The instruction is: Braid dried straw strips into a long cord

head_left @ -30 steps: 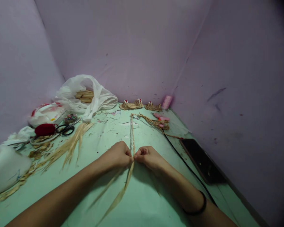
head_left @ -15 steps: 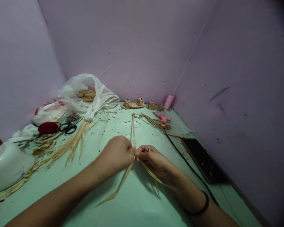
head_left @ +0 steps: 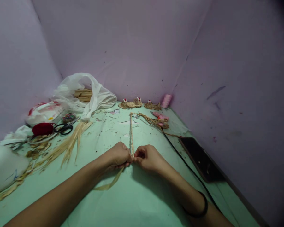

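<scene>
A thin braid of dried straw-coloured fibre point(head_left: 131, 132) runs straight from the back of the table to my fingers. My left hand point(head_left: 119, 155) is closed, pinching the braid's near end. From beneath it a loose flat fibre strip point(head_left: 109, 185) hangs toward the lower left. My right hand point(head_left: 149, 158) pinches at the same end, its fingertips meeting those of the left. Whatever strands lie behind the right hand are hidden. At the far end the braid bends right into a bundle of braided cord point(head_left: 153, 121) lying beside a pink-handled tool point(head_left: 161, 116).
On the left are a white bowl point(head_left: 7, 168), black-handled scissors point(head_left: 65, 128), a red pincushion-like item point(head_left: 43, 129), loose fibre strips point(head_left: 71, 142) and a plastic bag point(head_left: 101, 96). Woven slippers point(head_left: 130, 104) and a pink spool point(head_left: 166, 101) stand behind. A phone point(head_left: 201, 159) and black cable point(head_left: 180, 153) lie right.
Both hands have come slightly nearer, and more of the braid shows taut above them. The strands that hung below my right hand are out of sight. The left strip has shifted.
</scene>
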`<move>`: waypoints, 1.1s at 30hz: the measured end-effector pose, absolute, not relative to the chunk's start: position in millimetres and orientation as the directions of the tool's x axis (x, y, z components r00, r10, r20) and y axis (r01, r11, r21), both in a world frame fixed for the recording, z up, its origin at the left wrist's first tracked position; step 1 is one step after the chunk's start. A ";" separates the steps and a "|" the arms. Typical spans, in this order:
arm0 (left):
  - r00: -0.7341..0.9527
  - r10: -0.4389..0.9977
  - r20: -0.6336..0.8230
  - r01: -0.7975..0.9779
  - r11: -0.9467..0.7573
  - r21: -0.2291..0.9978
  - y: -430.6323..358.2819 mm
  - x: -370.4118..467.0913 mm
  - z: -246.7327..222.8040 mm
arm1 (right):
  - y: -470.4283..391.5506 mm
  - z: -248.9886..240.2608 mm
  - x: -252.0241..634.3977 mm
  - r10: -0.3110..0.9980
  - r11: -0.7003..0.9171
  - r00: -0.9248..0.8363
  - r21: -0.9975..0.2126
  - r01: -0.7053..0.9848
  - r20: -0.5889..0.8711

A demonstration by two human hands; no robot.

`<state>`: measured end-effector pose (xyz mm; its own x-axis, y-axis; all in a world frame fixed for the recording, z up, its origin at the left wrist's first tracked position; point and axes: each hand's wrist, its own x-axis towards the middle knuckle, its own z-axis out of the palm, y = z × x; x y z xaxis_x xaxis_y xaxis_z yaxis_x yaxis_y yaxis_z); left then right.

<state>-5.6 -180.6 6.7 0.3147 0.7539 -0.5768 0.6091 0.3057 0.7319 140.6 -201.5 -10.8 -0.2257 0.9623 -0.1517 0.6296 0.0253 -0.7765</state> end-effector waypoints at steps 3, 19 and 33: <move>0.326 0.779 -0.536 0.598 0.270 0.755 -182.3 -3.3 2.1 | -211.4 2.1 139.8 0.980 0.058 -0.167 -0.639 0.767 -0.111; 0.418 0.845 -0.332 0.453 0.123 0.883 -189.7 -1.5 -18.0 | -243.5 32.1 154.7 0.949 0.116 -0.290 -0.726 0.678 -0.120; 0.472 0.800 -0.370 0.543 0.067 0.837 -186.8 -8.8 -33.4 | -292.4 15.5 305.7 0.701 -0.693 0.698 -0.370 0.619 -0.147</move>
<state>-8.8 -186.8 -33.4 0.4718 0.8002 -0.3704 0.5429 0.0674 0.8371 305.7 -292.4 15.5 0.6979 0.7011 -0.1465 0.6187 -0.6932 -0.3699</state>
